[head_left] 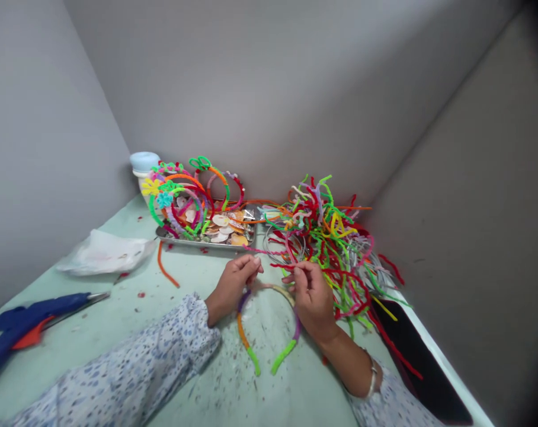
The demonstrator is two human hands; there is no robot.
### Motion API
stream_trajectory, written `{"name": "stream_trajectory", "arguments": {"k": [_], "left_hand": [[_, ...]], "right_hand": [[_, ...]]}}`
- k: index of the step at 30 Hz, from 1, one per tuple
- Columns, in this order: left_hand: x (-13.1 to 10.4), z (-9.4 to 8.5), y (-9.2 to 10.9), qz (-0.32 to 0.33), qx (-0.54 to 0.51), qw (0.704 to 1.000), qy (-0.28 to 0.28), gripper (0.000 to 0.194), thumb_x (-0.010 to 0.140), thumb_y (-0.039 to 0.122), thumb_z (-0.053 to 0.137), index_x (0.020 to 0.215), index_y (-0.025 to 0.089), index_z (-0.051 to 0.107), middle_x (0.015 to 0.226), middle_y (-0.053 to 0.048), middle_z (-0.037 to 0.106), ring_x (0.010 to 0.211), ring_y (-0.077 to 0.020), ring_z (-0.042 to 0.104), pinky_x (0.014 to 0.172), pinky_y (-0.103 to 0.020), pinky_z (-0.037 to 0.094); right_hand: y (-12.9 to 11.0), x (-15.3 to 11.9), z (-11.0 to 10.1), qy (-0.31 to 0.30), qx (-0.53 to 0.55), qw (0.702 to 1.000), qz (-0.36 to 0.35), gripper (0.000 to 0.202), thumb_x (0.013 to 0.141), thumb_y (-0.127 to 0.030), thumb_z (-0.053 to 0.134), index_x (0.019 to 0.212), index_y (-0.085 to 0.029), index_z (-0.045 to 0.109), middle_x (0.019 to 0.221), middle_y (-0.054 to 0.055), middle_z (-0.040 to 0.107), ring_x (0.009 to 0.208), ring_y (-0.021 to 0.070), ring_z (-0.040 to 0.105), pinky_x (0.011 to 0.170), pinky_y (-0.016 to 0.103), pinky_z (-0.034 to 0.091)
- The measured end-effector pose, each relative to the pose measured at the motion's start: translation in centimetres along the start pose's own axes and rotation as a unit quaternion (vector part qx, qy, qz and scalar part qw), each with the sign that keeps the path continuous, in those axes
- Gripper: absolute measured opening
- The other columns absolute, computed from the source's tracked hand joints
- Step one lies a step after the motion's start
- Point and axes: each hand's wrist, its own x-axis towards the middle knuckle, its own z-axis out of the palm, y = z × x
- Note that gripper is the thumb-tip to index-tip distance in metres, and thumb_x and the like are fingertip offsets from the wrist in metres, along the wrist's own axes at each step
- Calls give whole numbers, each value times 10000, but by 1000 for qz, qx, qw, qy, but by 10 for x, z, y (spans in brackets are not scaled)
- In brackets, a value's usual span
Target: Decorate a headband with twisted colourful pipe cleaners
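Observation:
A headband (241, 325) wrapped in orange, purple, pale and bright green pipe cleaner lies on the table between my hands, its two ends toward me. My left hand (234, 286) is closed, thumb against the fingers, beside the headband's upper left; whatever it may hold is hidden. With thumb and fingers pinched, my right hand (314, 299) grips a red pipe cleaner (278, 265), one end of which sticks out leftward above the band. The right hand covers part of the headband's right side.
A metal tray (202, 242) holds shell-like discs and finished colourful headbands. Loose pipe cleaners (322, 237) are heaped at the right beside a black flat object (422, 362). At left lie a blue glue gun (42, 311) and a white plastic bag (106, 252); a blue-lidded container (144, 161) stands behind.

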Motion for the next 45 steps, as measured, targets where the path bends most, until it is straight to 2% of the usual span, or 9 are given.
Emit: {"name": "stream_trajectory", "arguments": {"k": [5, 8, 11, 20, 25, 29, 35, 40, 45], "left_hand": [[-2, 1, 0, 23, -16, 999, 19, 360, 801, 476, 554, 659, 145, 573, 516, 41, 433, 483, -73, 370, 479, -191, 311], [-5, 5, 4, 9, -78, 996, -34, 298, 741, 415, 648, 923, 183, 600, 650, 45, 495, 552, -77, 425, 546, -198, 396], [-6, 7, 5, 7, -47, 998, -50, 264, 726, 387, 669, 841, 155, 614, 639, 35, 511, 543, -75, 432, 526, -192, 386], [1, -1, -1, 26, 38, 996, 83, 372, 832, 458, 506, 657, 134, 562, 547, 23, 483, 477, -75, 399, 468, -197, 320], [-7, 6, 1, 116, 120, 986, 19, 243, 789, 310, 612, 992, 177, 614, 750, 5, 559, 651, -107, 504, 588, -208, 402], [-11, 9, 2, 158, 201, 967, -12, 139, 826, 267, 570, 820, 155, 652, 768, -17, 564, 680, -112, 518, 626, -220, 407], [-12, 9, 1, 182, 219, 958, -18, 149, 847, 254, 543, 819, 154, 650, 758, -15, 572, 697, -115, 522, 647, -221, 406], [-13, 9, 2, 165, 223, 961, -9, 174, 858, 279, 525, 792, 154, 627, 754, -8, 577, 711, -118, 533, 661, -224, 406], [-13, 8, 1, 147, 218, 965, 3, 207, 866, 318, 506, 781, 156, 604, 757, -6, 567, 714, -121, 529, 668, -228, 406]], "right_hand": [[-1, -2, 1, -23, -3, 1000, -9, 148, 908, -303, 444, 1006, -221, 520, 774, 26, 676, 719, 184, 677, 651, 296, 511], [-3, -3, 2, -31, -12, 999, -11, 149, 904, -292, 446, 1008, -223, 526, 768, 23, 682, 705, 181, 674, 653, 293, 503], [-3, -3, 2, -31, -20, 999, -13, 140, 898, -284, 455, 1000, -224, 529, 762, 16, 684, 689, 176, 671, 644, 283, 497], [4, 1, 2, 14, -15, 1000, -8, 126, 901, -301, 458, 964, -216, 527, 758, 12, 649, 680, 166, 654, 640, 285, 511], [4, 0, 3, -9, -15, 1000, -23, 123, 897, -291, 466, 966, -219, 539, 757, 7, 640, 678, 163, 653, 621, 273, 511], [4, -1, 3, -29, -5, 999, -33, 137, 892, -282, 483, 1000, -218, 539, 796, 16, 657, 670, 155, 658, 622, 267, 519], [5, 1, 4, -78, -45, 993, -71, 171, 881, -276, 507, 1021, -223, 590, 905, 32, 690, 761, 168, 677, 689, 274, 531], [4, 2, 5, -93, -72, 990, -77, 148, 900, -291, 485, 959, -217, 599, 806, 15, 694, 693, 162, 675, 648, 262, 524], [6, 1, 5, -90, -76, 990, -76, 166, 902, -301, 492, 997, -223, 604, 863, 15, 702, 730, 159, 681, 671, 258, 523]]}}
